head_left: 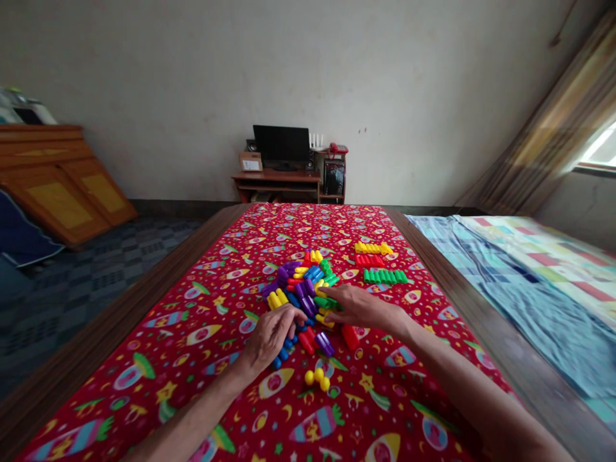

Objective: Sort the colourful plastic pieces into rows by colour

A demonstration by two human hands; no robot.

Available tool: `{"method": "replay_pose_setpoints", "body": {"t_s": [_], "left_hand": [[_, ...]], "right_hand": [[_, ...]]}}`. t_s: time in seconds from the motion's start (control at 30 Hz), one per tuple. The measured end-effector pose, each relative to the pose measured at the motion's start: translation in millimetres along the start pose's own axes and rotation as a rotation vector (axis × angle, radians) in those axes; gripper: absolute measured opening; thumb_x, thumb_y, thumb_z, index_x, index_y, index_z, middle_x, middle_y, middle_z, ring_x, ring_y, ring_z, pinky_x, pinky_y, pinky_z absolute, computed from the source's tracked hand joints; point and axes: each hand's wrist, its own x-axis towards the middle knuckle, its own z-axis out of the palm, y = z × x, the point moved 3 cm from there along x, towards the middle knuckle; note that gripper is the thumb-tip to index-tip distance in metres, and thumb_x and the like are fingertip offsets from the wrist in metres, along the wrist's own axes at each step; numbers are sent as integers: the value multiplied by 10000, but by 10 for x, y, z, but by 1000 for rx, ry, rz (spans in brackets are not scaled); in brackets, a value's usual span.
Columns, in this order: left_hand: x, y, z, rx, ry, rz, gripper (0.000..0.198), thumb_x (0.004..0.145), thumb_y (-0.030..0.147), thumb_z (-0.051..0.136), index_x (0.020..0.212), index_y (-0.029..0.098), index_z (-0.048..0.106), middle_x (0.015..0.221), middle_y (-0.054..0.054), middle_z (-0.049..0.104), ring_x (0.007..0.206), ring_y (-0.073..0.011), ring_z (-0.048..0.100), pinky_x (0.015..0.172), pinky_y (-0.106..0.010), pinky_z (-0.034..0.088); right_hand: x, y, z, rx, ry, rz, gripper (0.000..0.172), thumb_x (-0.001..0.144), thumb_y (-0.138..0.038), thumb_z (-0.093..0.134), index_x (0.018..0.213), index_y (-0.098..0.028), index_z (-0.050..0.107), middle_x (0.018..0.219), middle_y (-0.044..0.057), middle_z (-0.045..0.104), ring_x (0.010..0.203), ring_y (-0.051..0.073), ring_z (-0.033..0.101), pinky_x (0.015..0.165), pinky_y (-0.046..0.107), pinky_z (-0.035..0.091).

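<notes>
A mixed pile of plastic pieces in purple, yellow, blue, green and red lies mid-table. My left hand (273,333) rests at the pile's near left side by blue pieces (287,346), its fingers curled; what they hold, if anything, is hidden. My right hand (359,306) reaches in from the right, fingers apart over green pieces (327,303) and yellow ones. Nearer to me lie a purple piece (325,344), a red piece (350,336) and a yellow piece (318,378). To the right are a yellow row (373,248), a red row (369,261) and a green row (385,276).
A red patterned cloth (202,385) covers the table, with its dark wooden edge (433,276) showing. Beyond stands a desk (276,178) with a monitor (282,144). A bed (510,276) is at the right and a wooden cabinet (62,186) at the left.
</notes>
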Motion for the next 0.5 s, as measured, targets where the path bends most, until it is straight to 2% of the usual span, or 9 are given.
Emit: {"method": "replay_pose_setpoints", "body": {"t_s": [0.1, 0.2, 0.33, 0.43, 0.5], "left_hand": [[5, 7, 10, -1, 7, 11, 469, 960, 466, 312, 816, 173, 648, 639, -6, 589, 535, -122, 526, 551, -238, 457], [8, 17, 19, -5, 7, 19, 477, 958, 470, 309, 807, 171, 648, 659, -11, 597, 535, -121, 525, 538, -239, 450], [8, 50, 14, -15, 7, 36, 446, 964, 435, 327, 807, 171, 651, 617, 9, 567, 517, -114, 515, 540, -235, 441], [5, 57, 7, -5, 11, 44, 435, 967, 418, 336, 804, 172, 655, 584, 22, 550, 509, -110, 513, 548, -231, 440], [3, 50, 5, 10, 15, 51, 435, 967, 415, 338, 811, 170, 661, 584, 21, 558, 519, -113, 523, 561, -233, 445]], "right_hand": [[35, -49, 144, -20, 38, 61, 308, 919, -310, 561, 1184, -156, 586, 845, 69, 677, 711, 142, 597, 619, 221, 387], [34, -3, 139, 66, 115, 130, 193, 934, -228, 499, 1052, -151, 631, 706, 21, 635, 581, 105, 522, 566, 212, 328], [-3, 170, -7, 240, 276, 214, 259, 954, -316, 464, 974, -151, 663, 686, 13, 633, 605, 113, 545, 595, 214, 361], [-52, 309, -61, 266, 288, 273, 331, 970, -363, 423, 912, -154, 672, 687, 12, 639, 609, 114, 551, 597, 217, 370], [-85, 369, -62, 201, 273, 319, 280, 952, -342, 466, 931, -151, 669, 696, 13, 646, 608, 117, 552, 594, 220, 364]]}}
